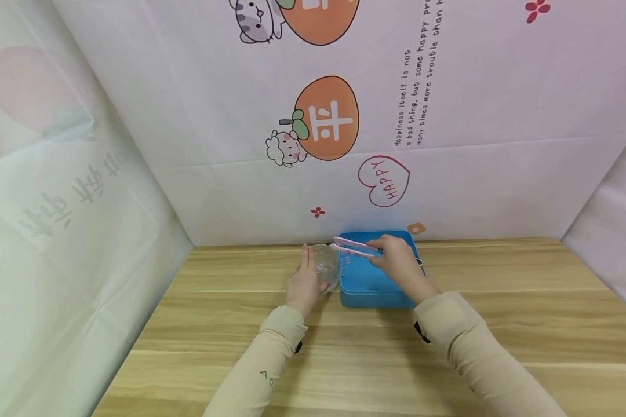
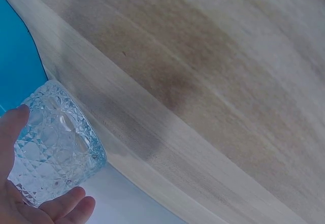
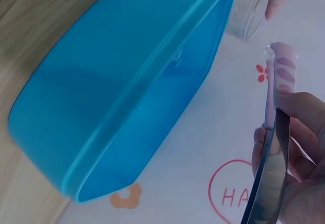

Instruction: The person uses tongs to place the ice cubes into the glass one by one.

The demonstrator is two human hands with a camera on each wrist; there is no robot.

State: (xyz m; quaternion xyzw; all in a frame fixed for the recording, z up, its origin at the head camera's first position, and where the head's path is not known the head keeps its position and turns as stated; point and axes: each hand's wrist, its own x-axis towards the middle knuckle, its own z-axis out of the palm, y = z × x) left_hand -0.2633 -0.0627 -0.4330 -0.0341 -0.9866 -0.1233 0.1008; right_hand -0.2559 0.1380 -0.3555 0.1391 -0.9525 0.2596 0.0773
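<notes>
A clear cut-glass cup [image 2: 61,137] stands against the left side of a blue plastic box [image 1: 378,298]. My left hand [image 1: 305,286] holds the cup, thumb at the near side and fingers along its left. My right hand [image 1: 396,260] grips metal tongs [image 3: 269,178] with pink paw-patterned ends, held over the box and pointing left toward the cup. A small clear piece [image 3: 268,52] shows at the tong tips. Inside the box, at its left, lie some small clear pieces [image 1: 346,265]; their kind is hard to make out.
The box and cup stand at the back of a wooden table [image 1: 229,289], close to a white printed cloth wall [image 1: 240,191]. Another cloth [image 1: 57,260] hangs along the left side. A small dark-and-white item [image 1: 419,262] shows at the box's right edge.
</notes>
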